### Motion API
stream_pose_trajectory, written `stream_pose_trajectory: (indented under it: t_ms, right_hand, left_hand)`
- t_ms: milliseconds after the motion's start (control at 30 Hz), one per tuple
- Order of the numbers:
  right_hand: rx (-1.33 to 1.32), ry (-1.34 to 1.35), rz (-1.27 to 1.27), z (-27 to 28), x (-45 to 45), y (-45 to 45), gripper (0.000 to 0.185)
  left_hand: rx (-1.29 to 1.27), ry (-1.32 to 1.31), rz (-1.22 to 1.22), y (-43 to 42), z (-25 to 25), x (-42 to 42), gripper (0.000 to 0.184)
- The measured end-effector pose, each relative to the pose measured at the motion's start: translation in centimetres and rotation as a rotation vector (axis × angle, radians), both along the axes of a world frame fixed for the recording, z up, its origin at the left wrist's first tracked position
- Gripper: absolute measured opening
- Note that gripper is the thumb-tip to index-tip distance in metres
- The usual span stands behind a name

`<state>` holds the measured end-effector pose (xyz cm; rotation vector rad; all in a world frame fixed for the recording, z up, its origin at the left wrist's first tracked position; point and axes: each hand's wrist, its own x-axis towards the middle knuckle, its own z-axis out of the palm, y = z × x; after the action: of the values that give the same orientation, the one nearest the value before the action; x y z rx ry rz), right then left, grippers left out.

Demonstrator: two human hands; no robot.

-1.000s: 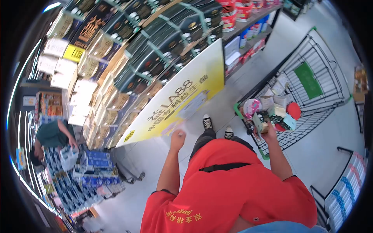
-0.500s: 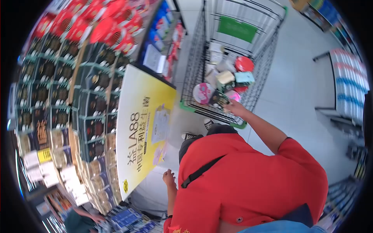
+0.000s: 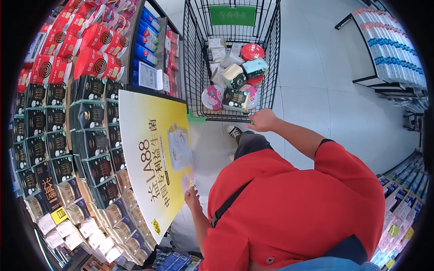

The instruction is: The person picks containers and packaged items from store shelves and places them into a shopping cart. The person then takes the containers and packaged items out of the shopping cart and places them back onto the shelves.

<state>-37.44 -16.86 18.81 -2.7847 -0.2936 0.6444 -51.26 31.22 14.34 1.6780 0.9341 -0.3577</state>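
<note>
My right hand [image 3: 263, 120] is closed on the near edge of the shopping cart [image 3: 197, 116], at its handle. Inside the basket, just past that hand, lies a dark green package [image 3: 235, 99], with pink round tubs [image 3: 213, 97] beside it. Farther in are a cream-topped package [image 3: 234, 76], a teal box [image 3: 255, 68], a red round container [image 3: 252, 52] and white packages [image 3: 217, 54]. My left hand [image 3: 192, 197] hangs low by the lower right edge of the yellow and white sign [image 3: 151, 158], its fingers loosely curled; whether it touches the sign or holds anything is unclear.
Stacked dark green packages [image 3: 95, 131] and red containers [image 3: 99, 65] fill the left side. A shelf with a price tag [image 3: 149, 77] stands left of the cart. White and blue bundles [image 3: 389, 49] sit on a rack at the upper right.
The view has turned, and the cart now stands straight ahead. My right hand has let go of the dark green package, which lies in the basket, and has moved onto the cart's near edge.
</note>
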Motion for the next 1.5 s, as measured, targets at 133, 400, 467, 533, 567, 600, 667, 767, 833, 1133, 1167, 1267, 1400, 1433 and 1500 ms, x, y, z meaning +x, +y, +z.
stream_pose_trajectory:
  t_ms: [133, 400, 467, 533, 567, 600, 667, 767, 833, 1133, 1167, 1267, 1400, 1433, 1500]
  right_hand:
    - [-0.042, 0.012, -0.012, 0.8, -0.1, 0.6, 0.053]
    - [-0.08, 0.029, -0.082, 1.7, -1.9, 1.8, 0.049]
    - [-0.092, 0.036, -0.09, 1.8, -2.5, 2.1, 0.049]
    - [-0.094, 0.035, -0.091, 1.7, -3.2, 2.3, 0.047]
    - [-0.095, 0.027, -0.084, 1.6, -3.4, 2.4, 0.047]
    - [-0.11, 0.049, -0.102, 1.6, -3.7, 2.5, 0.047]
    - [-0.128, 0.046, -0.103, 0.5, -4.7, 2.4, 0.046]
    - [-0.117, 0.015, -0.097, -0.9, -5.1, 2.0, 0.046]
    - [-0.121, 0.029, -0.102, -0.3, -4.9, 2.2, 0.047]
    - [-0.137, 0.043, -0.185, -0.5, -2.3, 3.9, 0.049]
    - [-0.108, 0.009, -0.201, -0.4, -1.8, 4.3, 0.05]
    - [-0.102, 0.081, -0.229, -2.0, 1.0, 5.9, 0.052]
    - [0.169, 0.085, -0.183, -3.5, 4.9, 7.1, 0.056]
    - [0.327, 0.034, -0.128, -4.6, 5.7, 6.7, 0.056]
    - [0.385, 0.097, 0.045, -1.6, 9.1, 3.0, 0.058]
  left_hand:
    - [0.067, 0.126, -0.109, 0.5, -1.3, -5.7, 0.026]
    - [0.049, 0.229, -0.151, 3.2, -6.5, -20.6, 0.031]
    - [-0.01, 0.217, -0.081, 3.5, -7.3, -22.7, 0.031]
    - [-0.069, 0.201, -0.007, 3.9, -8.1, -24.3, 0.031]
    - [-0.101, 0.189, 0.035, 3.8, -8.7, -24.9, 0.032]
    - [-0.133, 0.172, 0.08, 3.6, -9.4, -25.2, 0.032]
    - [-0.201, 0.126, 0.174, 2.7, -10.7, -24.7, 0.032]
    - [-0.189, 0.097, 0.175, -1.7, -7.5, -17.0, 0.034]
    - [-0.069, 0.147, 0.08, -3.8, -1.5, -14.2, 0.037]
    - [-0.089, 0.127, 0.218, 0.2, -12.8, -24.4, 0.036]
    - [0.004, 0.164, 0.096, 0.5, -13.0, -25.6, 0.037]
    - [0.013, 0.301, -0.049, 1.1, -13.2, -26.6, 0.037]
    - [-0.103, 0.283, 0.206, -1.6, -12.9, -23.7, 0.035]
    - [-0.099, 0.279, 0.21, -1.4, -11.3, -23.0, 0.035]
    - [0.036, 0.229, 0.12, -8.8, -0.1, -14.2, 0.035]
